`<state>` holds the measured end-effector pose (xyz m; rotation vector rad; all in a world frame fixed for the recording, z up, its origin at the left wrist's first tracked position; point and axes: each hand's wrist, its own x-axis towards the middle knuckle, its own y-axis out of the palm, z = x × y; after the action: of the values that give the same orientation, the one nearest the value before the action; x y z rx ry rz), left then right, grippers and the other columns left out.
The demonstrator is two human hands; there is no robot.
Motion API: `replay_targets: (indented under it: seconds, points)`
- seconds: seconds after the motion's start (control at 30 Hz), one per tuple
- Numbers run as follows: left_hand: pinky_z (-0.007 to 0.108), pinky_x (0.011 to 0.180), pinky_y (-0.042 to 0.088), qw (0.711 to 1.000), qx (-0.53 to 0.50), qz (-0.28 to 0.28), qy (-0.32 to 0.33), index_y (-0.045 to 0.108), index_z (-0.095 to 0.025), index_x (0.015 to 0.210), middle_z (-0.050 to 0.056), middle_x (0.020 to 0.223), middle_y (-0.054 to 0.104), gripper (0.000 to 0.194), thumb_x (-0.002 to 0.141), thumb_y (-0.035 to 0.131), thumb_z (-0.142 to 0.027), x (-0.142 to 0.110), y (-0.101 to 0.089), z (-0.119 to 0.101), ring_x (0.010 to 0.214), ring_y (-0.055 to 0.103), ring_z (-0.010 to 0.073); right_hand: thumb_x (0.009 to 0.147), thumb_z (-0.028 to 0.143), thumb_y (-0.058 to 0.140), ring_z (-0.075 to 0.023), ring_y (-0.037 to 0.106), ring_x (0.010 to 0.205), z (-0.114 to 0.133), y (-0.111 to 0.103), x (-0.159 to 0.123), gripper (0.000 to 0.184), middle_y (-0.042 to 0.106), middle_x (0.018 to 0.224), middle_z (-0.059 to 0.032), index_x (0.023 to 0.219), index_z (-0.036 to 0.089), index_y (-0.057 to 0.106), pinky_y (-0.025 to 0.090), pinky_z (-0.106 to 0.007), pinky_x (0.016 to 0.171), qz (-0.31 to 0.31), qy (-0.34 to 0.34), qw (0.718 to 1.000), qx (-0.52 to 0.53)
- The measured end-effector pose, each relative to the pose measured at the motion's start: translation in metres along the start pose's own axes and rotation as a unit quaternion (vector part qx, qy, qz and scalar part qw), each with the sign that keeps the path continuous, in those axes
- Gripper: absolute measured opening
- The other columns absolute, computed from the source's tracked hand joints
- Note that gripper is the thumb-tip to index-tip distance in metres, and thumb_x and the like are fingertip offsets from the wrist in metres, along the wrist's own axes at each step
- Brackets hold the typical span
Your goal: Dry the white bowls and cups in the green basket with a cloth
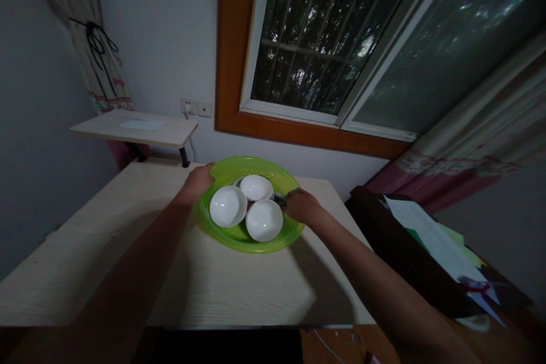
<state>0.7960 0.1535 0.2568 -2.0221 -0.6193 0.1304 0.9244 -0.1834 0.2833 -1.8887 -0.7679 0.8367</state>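
A bright green plastic basin (pixel 256 248) is over the pale wooden table, and its inner surface looks patterned. Inside it are three white bowls: a left bowl (pixel 228 206), a back bowl (pixel 256 187) and a front right bowl (pixel 264 220). Part of a greyish rim shows behind them. My left hand (pixel 199 183) is closed on the basin's left rim. Across the right rim reaches my right hand (pixel 301 205), its fingers wrapped round a dark grey handle-like piece (pixel 280 199) beside the bowls. What that piece belongs to is hidden by the bowls.
The wooden table (pixel 239 290) carries a small raised shelf (pixel 166 135) with a paper on it at the back left. Wall sockets (pixel 196 108) and a barred window (pixel 315 40) are behind. At right, papers (pixel 430 233) lie on a dark brown surface.
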Motion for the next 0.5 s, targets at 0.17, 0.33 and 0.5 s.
replay_targets:
  seconds: [0.17,0.33,0.5]
  points:
    - [0.029,0.095,0.05,0.999,0.007,0.014,-0.031,0.061,-0.023,0.147,0.013,0.132,0.074,0.058,0.089,0.063,-0.013,-0.002,-0.002,-0.005,0.116,0.07,0.0244,0.104,0.039,0.044,-0.031,0.074,0.112,0.009,-0.011,-0.017,0.048,0.079,0.111,-0.0219,0.107,0.01,0.082,0.048,-0.041,0.106,0.06,0.005,0.998,0.008]
    - [0.03,0.094,0.051,1.0,0.021,0.007,-0.021,0.06,-0.022,0.148,0.014,0.133,0.073,0.06,0.089,0.064,-0.013,0.001,-0.001,-0.003,0.117,0.07,0.0264,0.101,0.029,0.049,-0.0293,0.075,0.11,0.002,0.001,-0.002,0.037,0.079,0.113,-0.019,0.103,0.015,0.083,0.044,-0.042,0.112,0.035,-0.02,0.999,-0.008]
    - [0.031,0.096,0.05,0.999,0.029,0.014,-0.019,0.063,-0.024,0.145,0.013,0.135,0.072,0.059,0.087,0.065,-0.013,0.005,0.001,0.0,0.118,0.07,0.0265,0.095,0.015,0.052,-0.0281,0.066,0.13,-0.005,0.014,0.029,0.036,0.072,0.135,-0.0162,0.12,0.015,0.079,0.038,-0.041,0.12,-0.007,-0.025,1.0,0.001]
